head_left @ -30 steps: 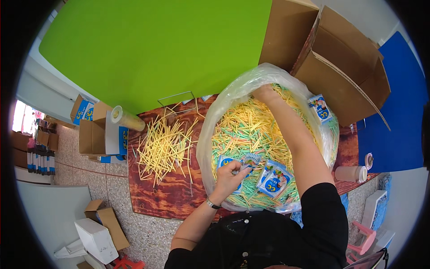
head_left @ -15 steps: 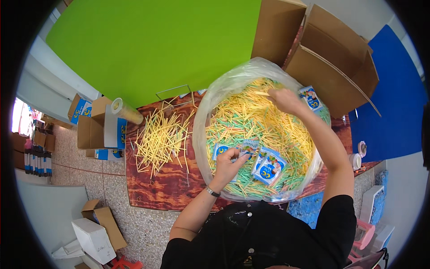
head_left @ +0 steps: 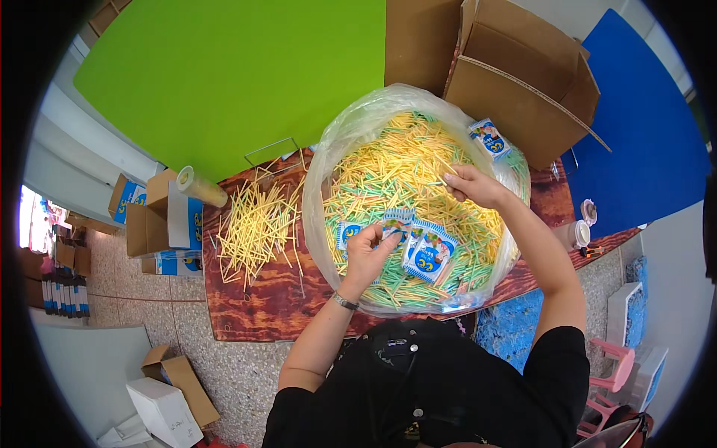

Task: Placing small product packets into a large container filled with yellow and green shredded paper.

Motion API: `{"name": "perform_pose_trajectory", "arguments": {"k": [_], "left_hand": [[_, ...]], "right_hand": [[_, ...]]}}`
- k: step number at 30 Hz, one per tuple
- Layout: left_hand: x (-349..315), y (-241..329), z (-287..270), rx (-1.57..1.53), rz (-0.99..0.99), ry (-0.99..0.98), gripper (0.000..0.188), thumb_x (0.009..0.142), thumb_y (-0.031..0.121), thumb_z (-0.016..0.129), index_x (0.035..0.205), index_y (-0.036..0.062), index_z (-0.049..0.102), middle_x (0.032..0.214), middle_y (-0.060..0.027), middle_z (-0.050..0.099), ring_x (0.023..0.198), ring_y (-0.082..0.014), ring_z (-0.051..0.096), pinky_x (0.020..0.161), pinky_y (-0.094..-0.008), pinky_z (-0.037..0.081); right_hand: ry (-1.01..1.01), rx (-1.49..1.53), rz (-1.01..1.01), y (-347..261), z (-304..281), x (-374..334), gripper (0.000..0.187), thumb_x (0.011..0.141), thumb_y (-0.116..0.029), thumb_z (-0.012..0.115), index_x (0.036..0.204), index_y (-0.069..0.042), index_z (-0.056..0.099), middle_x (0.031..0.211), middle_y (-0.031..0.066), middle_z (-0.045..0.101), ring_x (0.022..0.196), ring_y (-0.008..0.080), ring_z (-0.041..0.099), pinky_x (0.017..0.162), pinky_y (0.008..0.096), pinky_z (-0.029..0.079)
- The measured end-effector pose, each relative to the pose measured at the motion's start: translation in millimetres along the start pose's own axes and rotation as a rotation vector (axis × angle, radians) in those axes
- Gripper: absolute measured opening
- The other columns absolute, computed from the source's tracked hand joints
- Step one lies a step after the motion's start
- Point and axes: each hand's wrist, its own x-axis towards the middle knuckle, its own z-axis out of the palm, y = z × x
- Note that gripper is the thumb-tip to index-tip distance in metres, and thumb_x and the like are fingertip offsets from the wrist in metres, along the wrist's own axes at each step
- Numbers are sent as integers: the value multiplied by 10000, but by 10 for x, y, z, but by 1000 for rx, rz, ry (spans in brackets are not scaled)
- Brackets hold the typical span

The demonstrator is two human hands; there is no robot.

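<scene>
Left hand (head_left: 366, 254) pinches a packet (head_left: 399, 219), mid-frame; right hand (head_left: 473, 186), grip unclear, is over coloured sticks (head_left: 399, 164) to its upper right.

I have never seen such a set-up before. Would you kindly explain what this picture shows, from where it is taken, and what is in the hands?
There is no machine here: these are a person's own bare hands. The camera sits on the person's head and looks down through a very wide lens, so straight edges look bent.

On the dark red table stands a large, open, clear bag full of thin yellow and green sticks. More packets lie on top of them. To the left is a loose pile of yellow sticks.

The left hand pinches a small packet. The right hand is curled above the sticks; whether it grips any is hard to tell.
</scene>
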Motion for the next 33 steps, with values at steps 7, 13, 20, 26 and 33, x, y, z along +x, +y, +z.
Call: {"name": "perform_pose_trajectory", "arguments": {"k": [7,13,20,26,33], "left_hand": [[383,536,177,-696,49,4,221,955,107,583,1152,6,594,1030,-55,671,958,-145,642,856,-315,522],[667,667,395,-873,-16,-100,211,965,169,594,1126,34,605,1032,-53,676,896,-139,666,787,-324,562],[659,583,555,-504,32,-59,211,972,203,593,1074,21,624,956,-16,681,803,-61,631,686,-237,522],[585,652,403,-363,-147,-193,218,977,213,581,1069,22,631,966,-26,685,799,-74,632,681,-231,521],[397,709,193,-821,87,77,229,989,150,538,1167,10,575,1069,-36,659,917,-125,641,838,-314,531]], "right_hand": [[-167,593,-14,-214,590,-220,232,1007,-278,517,1022,-53,572,832,-5,584,663,87,554,593,217,449],[-206,833,61,-188,925,-297,223,1003,-281,523,1066,-69,559,874,-6,597,717,97,567,648,239,481],[-292,792,77,-147,1038,-316,202,1014,-239,502,1043,-52,571,889,9,597,759,102,576,668,237,493],[-210,873,43,-185,1063,-331,200,996,-234,536,1024,-38,566,888,29,576,780,131,581,692,257,503],[13,766,-128,-227,1044,-322,218,1025,-293,458,1095,-90,500,881,32,560,820,162,554,773,316,458]]}}
